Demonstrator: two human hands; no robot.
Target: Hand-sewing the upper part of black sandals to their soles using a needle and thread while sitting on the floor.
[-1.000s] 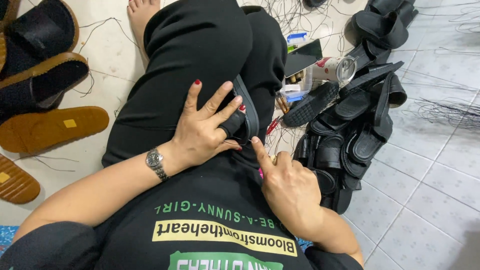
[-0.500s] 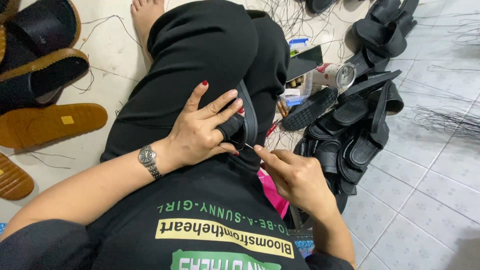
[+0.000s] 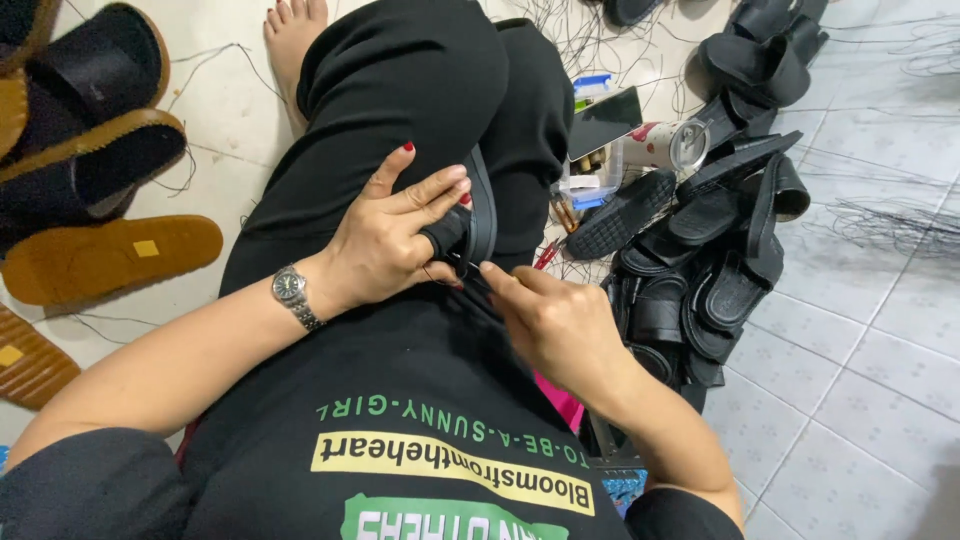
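Right hand [image 3: 560, 325] now pinching in at black sandal strap [image 3: 478, 220], gripped by left hand [image 3: 395, 240]; stitching continuing.

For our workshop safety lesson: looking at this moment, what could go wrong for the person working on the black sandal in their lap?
The right hand pinches something fine right beside the left hand's fingers gripping the black sandal; a slip might prick a fingertip. Loose black threads across the floor could tangle the bare foot.
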